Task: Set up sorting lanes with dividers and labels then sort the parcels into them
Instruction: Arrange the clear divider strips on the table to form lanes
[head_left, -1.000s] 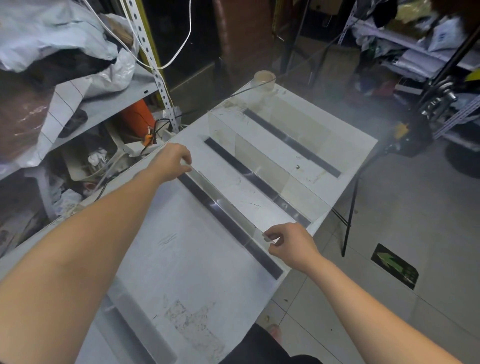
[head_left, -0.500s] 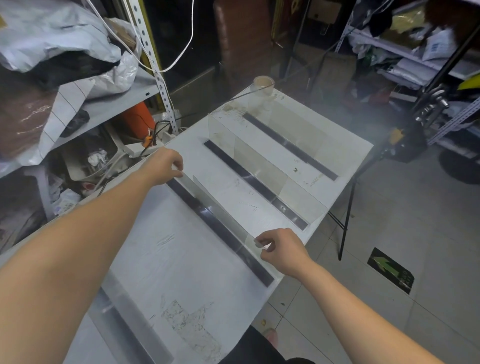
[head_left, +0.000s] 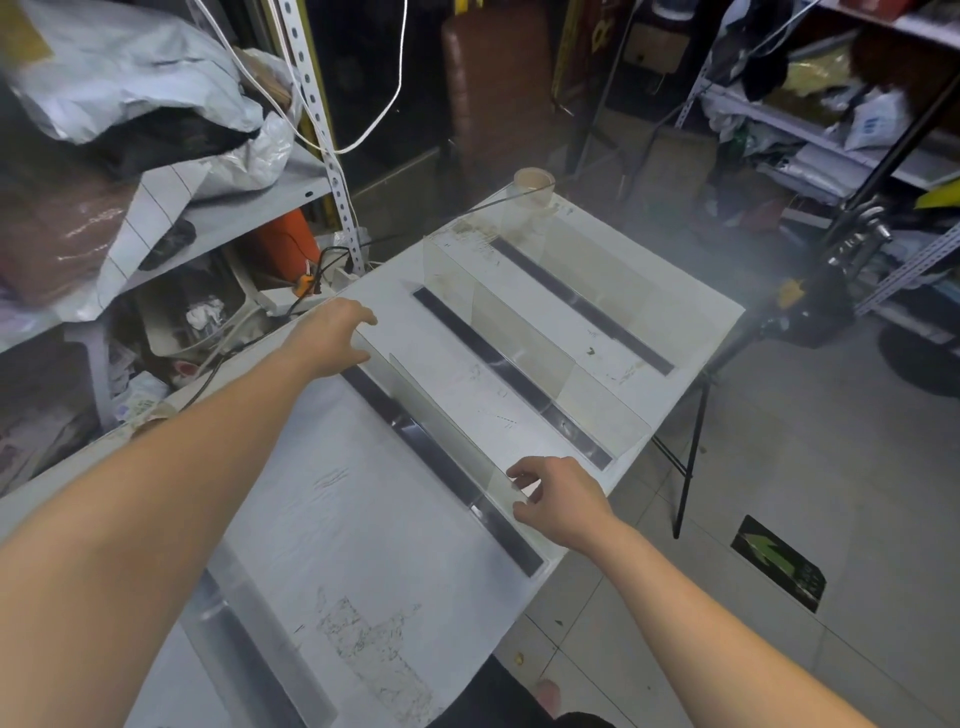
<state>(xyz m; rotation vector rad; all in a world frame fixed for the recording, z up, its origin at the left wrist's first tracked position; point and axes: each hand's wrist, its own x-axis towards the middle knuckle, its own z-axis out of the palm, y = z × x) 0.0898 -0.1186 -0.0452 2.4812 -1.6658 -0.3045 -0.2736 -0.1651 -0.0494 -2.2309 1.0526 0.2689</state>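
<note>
A white table (head_left: 332, 525) carries several black strips running across it. Above the nearest full strip (head_left: 506, 535) stands a clear divider panel (head_left: 441, 421), held up on its long edge. My left hand (head_left: 332, 338) grips its far end, thumb and fingers on either side. At its near end, by the table's edge, my right hand (head_left: 558, 501) pinches the panel. Two more clear dividers, the middle one (head_left: 524, 338) and the far one (head_left: 587, 260), stand upright further back. No parcels lie on the table.
A tape roll (head_left: 534, 182) sits at the table's far corner. Another clear panel (head_left: 249, 644) lies flat near the bottom left. Metal shelving with bags (head_left: 130, 104) crowds the left side. A black tripod (head_left: 691, 452) stands on the tiled floor at right.
The clear panel has risen from lying low along the black strip to standing nearly upright. Both hands stayed at its ends and lifted with it.
</note>
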